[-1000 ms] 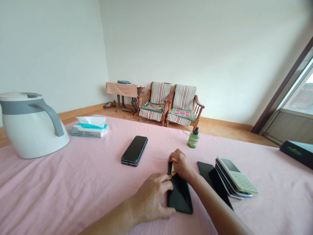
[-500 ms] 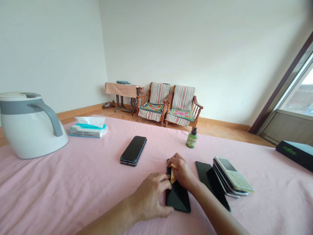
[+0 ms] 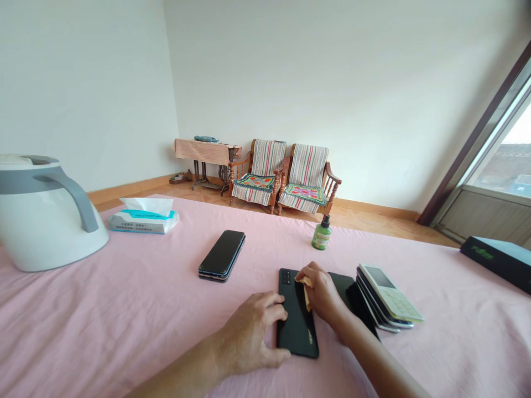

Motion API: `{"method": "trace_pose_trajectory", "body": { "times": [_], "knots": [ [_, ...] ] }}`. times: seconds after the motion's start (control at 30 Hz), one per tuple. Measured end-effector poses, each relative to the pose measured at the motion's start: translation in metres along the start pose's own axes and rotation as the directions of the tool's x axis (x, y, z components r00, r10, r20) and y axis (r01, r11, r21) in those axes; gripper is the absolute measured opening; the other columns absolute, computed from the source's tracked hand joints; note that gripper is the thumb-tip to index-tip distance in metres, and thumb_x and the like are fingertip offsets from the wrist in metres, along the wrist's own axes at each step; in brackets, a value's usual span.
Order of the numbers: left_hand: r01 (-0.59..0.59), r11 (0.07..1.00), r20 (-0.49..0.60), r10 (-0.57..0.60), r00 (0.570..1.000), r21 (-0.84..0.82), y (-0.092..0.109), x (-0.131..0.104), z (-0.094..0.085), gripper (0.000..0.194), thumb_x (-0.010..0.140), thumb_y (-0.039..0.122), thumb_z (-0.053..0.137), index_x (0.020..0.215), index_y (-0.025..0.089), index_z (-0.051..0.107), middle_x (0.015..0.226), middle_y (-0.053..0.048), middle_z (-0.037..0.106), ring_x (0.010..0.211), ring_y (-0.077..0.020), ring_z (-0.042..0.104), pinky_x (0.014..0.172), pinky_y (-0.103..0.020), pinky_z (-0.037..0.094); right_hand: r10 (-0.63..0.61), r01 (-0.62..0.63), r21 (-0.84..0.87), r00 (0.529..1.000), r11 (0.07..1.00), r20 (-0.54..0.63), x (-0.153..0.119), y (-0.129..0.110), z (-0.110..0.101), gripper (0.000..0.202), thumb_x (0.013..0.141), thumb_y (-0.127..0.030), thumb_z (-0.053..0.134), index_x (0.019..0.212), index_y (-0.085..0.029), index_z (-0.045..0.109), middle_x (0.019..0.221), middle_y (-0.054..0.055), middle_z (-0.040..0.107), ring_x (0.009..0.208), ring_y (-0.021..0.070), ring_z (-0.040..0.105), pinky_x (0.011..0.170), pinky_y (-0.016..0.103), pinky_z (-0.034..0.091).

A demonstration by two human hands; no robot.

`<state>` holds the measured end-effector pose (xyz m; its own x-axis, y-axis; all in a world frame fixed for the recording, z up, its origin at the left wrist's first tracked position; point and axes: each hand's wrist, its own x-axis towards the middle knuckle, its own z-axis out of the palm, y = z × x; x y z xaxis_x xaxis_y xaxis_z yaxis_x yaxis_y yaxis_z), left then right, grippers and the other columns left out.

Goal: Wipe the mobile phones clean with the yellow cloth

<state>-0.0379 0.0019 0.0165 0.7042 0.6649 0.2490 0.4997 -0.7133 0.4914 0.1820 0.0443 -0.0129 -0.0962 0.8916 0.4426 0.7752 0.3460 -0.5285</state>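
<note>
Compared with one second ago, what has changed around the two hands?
The right hand moved the pale-yellow folded cloth rightward across the flat black phone, uncovering its dark camera lenses. Nothing was let go or newly taken. The left hand still touches the phone's left edge.

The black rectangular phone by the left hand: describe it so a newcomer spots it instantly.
On the pink cloth, find the left hand. Its fingers touch the black rectangular phone, lying face down. Unlike its neighbours, it shows a rear camera block.

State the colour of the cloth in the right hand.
The cloth is yellowish tan, best seen in the head view.
</note>
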Motion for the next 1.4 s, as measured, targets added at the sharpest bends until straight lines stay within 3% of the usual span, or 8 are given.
{"method": "trace_pose_trajectory", "body": {
  "times": [0.13, 0.4, 0.6, 0.77, 1.17, 1.4],
  "knots": [
    [-0.011, 1.000, -0.003, 0.011, 1.000, 0.001, -0.003, 0.001, 0.001, 0.051, 0.056, 0.034, 0.082, 0.102, 0.020, 0.064, 0.125, -0.011, 0.055, 0.113, -0.0302, 0.052, 0.098, -0.042, 0.040, 0.011, -0.011, -0.001, 0.999, 1.000, -0.042, 0.014, 0.008, 0.007, 0.033, 0.068, 0.005, 0.041, 0.073, -0.017, 0.065, 0.076, 0.002, 0.054, 0.074, 0.0155, 0.054, 0.069, 0.028, 0.042],
    [-0.019, 1.000, -0.003, 0.019, 1.000, -0.002, -0.001, 0.001, 0.000, 0.051, 0.055, 0.032, 0.082, 0.102, 0.019, 0.065, 0.121, -0.012, 0.057, 0.108, -0.0291, 0.055, 0.095, -0.039, 0.043, -0.031, 0.031, -0.001, 0.999, 1.000, -0.010, -0.015, -0.010, 0.002, 0.033, 0.061, 0.005, 0.045, 0.075, -0.019, 0.064, 0.077, 0.002, 0.055, 0.073, 0.0163, 0.055, 0.065, 0.026, 0.042],
    [-0.030, 0.999, -0.016, 0.030, 0.999, 0.011, -0.003, 0.001, 0.002, 0.051, 0.056, 0.036, 0.082, 0.101, 0.020, 0.065, 0.120, -0.011, 0.057, 0.109, -0.0291, 0.054, 0.095, -0.040, 0.042, -0.006, 0.008, 0.028, 0.997, 1.000, -0.071, 0.014, 0.004, 0.010, 0.032, 0.070, 0.002, 0.045, 0.083, -0.018, 0.067, 0.079, 0.003, 0.056, 0.073, 0.0147, 0.056, 0.068, 0.026, 0.043],
    [-0.038, 0.999, -0.027, 0.038, 0.999, 0.010, -0.004, 0.001, 0.003, 0.051, 0.055, 0.036, 0.082, 0.100, 0.021, 0.064, 0.118, -0.010, 0.058, 0.105, -0.0285, 0.056, 0.094, -0.040, 0.043, -0.044, 0.045, 0.041, 0.999, 0.998, -0.029, 0.020, 0.003, 0.013, 0.028, 0.071, 0.001, 0.051, 0.078, -0.017, 0.070, 0.076, 0.003, 0.056, 0.073, 0.0154, 0.055, 0.068, 0.027, 0.043],
    [-0.029, 1.000, 0.001, 0.029, 1.000, -0.008, 0.002, 0.004, -0.003, 0.055, 0.054, 0.029, 0.082, 0.102, 0.019, 0.058, 0.113, -0.006, 0.058, 0.102, -0.0265, 0.055, 0.093, -0.039, 0.041, -0.097, 0.087, 0.084, 0.988, 0.993, 0.121, -0.058, -0.039, -0.020, 0.042, 0.069, 0.006, 0.044, 0.090, -0.021, 0.069, 0.086, 0.005, 0.055, 0.081, 0.0175, 0.055, 0.069, 0.027, 0.044],
    [0.013, 0.999, -0.012, -0.014, 1.000, -0.040, -0.007, 0.004, -0.001, 0.088, 0.053, 0.049, 0.082, 0.126, 0.016, 0.046, 0.130, -0.013, 0.046, 0.119, -0.0311, 0.043, 0.101, -0.043, 0.035, -0.058, 0.046, 0.099, 0.991, 0.994, 0.124, -0.086, -0.052, -0.022, 0.039, 0.073, 0.004, 0.043, 0.090, -0.021, 0.067, 0.087, 0.005, 0.054, 0.080, 0.0170, 0.053, 0.068, 0.027, 0.043]
  ]
}}
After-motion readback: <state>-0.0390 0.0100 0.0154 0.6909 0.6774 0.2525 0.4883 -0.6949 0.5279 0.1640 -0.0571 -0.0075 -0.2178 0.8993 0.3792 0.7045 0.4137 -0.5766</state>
